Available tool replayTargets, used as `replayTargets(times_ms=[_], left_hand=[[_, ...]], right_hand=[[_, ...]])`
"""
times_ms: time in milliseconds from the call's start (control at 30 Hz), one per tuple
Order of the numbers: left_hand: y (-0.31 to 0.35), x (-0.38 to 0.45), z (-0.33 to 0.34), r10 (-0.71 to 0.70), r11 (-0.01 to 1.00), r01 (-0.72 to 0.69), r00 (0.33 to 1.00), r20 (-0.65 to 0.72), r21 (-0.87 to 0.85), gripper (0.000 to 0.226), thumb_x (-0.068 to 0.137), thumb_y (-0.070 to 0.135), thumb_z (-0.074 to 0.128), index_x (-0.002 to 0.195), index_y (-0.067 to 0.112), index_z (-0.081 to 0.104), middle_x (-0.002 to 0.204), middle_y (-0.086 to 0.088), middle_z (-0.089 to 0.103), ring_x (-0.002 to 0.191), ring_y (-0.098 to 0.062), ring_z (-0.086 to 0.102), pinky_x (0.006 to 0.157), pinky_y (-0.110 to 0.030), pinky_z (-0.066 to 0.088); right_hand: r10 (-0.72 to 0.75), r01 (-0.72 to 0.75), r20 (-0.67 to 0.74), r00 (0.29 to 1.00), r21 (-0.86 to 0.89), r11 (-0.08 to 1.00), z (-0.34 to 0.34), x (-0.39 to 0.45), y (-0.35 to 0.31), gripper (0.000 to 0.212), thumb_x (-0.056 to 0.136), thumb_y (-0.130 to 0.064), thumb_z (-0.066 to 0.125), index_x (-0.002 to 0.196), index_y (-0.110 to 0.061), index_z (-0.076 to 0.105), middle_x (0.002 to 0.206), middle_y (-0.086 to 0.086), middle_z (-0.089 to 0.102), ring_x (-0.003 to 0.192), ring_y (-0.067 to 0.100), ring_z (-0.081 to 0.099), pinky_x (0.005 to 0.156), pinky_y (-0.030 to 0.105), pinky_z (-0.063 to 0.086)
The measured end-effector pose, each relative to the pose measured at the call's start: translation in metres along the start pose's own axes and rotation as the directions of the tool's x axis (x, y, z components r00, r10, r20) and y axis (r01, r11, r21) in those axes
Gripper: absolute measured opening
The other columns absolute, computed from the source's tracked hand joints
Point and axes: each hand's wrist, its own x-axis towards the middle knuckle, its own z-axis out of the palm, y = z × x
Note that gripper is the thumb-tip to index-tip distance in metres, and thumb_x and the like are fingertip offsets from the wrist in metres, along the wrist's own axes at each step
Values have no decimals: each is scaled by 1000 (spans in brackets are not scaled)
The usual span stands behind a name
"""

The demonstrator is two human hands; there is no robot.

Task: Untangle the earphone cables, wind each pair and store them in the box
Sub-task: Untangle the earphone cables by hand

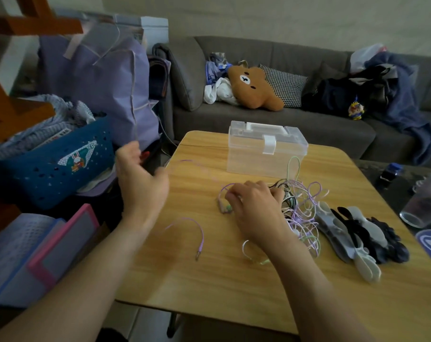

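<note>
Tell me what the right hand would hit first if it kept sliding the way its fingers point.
The right hand points up and right across the table, into the tangle of earphone cables at its fingertips. Beyond that stands the closed clear box, though depth is hard to judge.

The table (234, 280) has a pale wood-grain top with a smooth, faintly satin finish. The box (266, 151) is clear, glossy plastic with a cloudy white latch. The cables (301, 206) look like thin, smooth rubbery plastic in lilac, green, white and black. The sofa (271, 119) is matt grey woven cloth; the bear cushion (254, 87) on it is soft brown plush. The basket (49, 169) is matt blue perforated plastic. The jug (426, 201) looks like clear glass.
</note>
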Motion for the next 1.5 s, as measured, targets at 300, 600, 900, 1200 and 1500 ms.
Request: replayTargets(times_ms=[300, 600, 900, 1200, 1500], left_hand=[[29, -49, 12, 405, 866, -498, 641, 652, -48, 45, 87, 4, 63, 128, 20, 57, 111, 11, 63, 101, -1, 58, 85, -15, 47], [30, -33, 5, 354, 921, -378, 716, 602, -92, 24, 92, 38, 63, 92, 18, 77, 84, 6, 76, 83, -7, 71, 77, -32, 57], [28, -14, -6, 285, 927, -278, 959, -9, -252, 29, 100, 35, 52, 83, 23, 71, 51, 10, 55, 49, -5, 44, 52, -26, 34], [-6, 22, -21, -137, 953, 106, 987, -90, -284, 35, 102, 34, 46, 74, 21, 62, 52, 6, 57, 48, -9, 55, 56, -34, 48], [25, -17, -7, 155, 984, -98, 886, 437, -152, 30, 101, 22, 53, 83, 7, 70, 64, -1, 66, 46, -14, 54, 44, -19, 40]], right_hand=[[-164, 249, -233, 959, 406, 879, 3, 1, -15, 14, 96, -25, 59, 99, -22, 73, 81, -4, 59, 74, 19, 59, 69, 41, 47], [-50, -29, 169, 984, 433, 901, -19, 6, 20, 20, 83, -35, 78, 100, -26, 71, 93, -11, 71, 88, 2, 64, 79, 21, 50], [96, -150, 218, 971, 244, 958, -23, 13, 44, 10, 97, -25, 61, 91, -26, 69, 72, -7, 62, 73, 21, 59, 64, 29, 44], [230, -246, 87, 969, 321, 915, -43, 13, 63, 31, 91, -7, 59, 114, -24, 71, 94, -7, 69, 81, 10, 63, 63, 14, 44], [99, -76, -31, 995, 428, 901, -51, 6, 14, 58, 76, -33, 81, 130, -34, 57, 120, -4, 52, 111, 15, 51, 90, 23, 43]])
